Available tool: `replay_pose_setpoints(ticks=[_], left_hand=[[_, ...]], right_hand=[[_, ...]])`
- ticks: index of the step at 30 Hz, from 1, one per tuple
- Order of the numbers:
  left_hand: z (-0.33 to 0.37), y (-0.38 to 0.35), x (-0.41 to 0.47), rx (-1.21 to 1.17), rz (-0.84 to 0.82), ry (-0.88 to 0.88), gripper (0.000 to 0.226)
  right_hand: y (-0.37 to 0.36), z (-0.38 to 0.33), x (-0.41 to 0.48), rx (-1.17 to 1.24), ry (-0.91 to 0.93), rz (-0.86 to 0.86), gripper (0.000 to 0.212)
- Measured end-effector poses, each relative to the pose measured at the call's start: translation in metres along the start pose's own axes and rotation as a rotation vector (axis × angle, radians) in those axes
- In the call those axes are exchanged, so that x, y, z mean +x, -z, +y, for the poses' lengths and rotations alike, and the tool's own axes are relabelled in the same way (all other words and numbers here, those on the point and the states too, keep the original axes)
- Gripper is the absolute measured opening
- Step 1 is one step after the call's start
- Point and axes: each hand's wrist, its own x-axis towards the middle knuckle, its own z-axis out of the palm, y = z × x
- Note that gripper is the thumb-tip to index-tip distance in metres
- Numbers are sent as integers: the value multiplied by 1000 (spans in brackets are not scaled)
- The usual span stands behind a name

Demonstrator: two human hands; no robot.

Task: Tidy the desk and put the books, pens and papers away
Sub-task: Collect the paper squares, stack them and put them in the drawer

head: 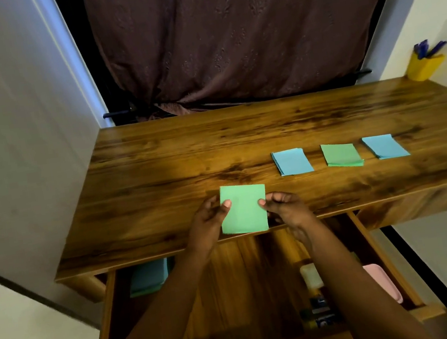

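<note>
A green paper stack is held over the front edge of the wooden desk. My left hand pinches its left side and my right hand pinches its right side. Farther right on the desk lie a blue paper stack, a second green stack and another blue stack, side by side. A yellow pen cup with blue pens stands at the desk's far right corner.
The desk drawer is pulled open below my arms. It holds a blue paper stack at the left, a pink item and small objects at the right. A dark curtain hangs behind the desk; white walls flank it.
</note>
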Motion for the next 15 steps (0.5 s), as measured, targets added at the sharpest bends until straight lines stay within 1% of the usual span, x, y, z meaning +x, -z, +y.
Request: replay_pose_setpoints(ticks=[2,4,6,8,10,11,13,15], left_hand=[[2,-12,2,-175,11,94,26],[4,-21,4,-257,25,157,21],[4,-29,7,-293,47,170,20],[5,-36,12,-323,113,185,19],[7,-43,16,-313,173,189,19],[8,-48,18,-304,191,186,19],[10,-59,23,-310,218,173,16],[11,-69,27,-319,255,164,15]], right_hand=[[9,-5,-2,-41,7,-45,13],[22,-10,8,-76,19,-45,9],[42,-11,32,-158,69,55,6],[67,-11,68,-326,157,175,10],[93,-17,108,-570,254,218,20],[105,-23,128,-718,277,200,29],[120,-38,162,-1039,259,101,51],[127,-49,185,-1288,228,-67,72]])
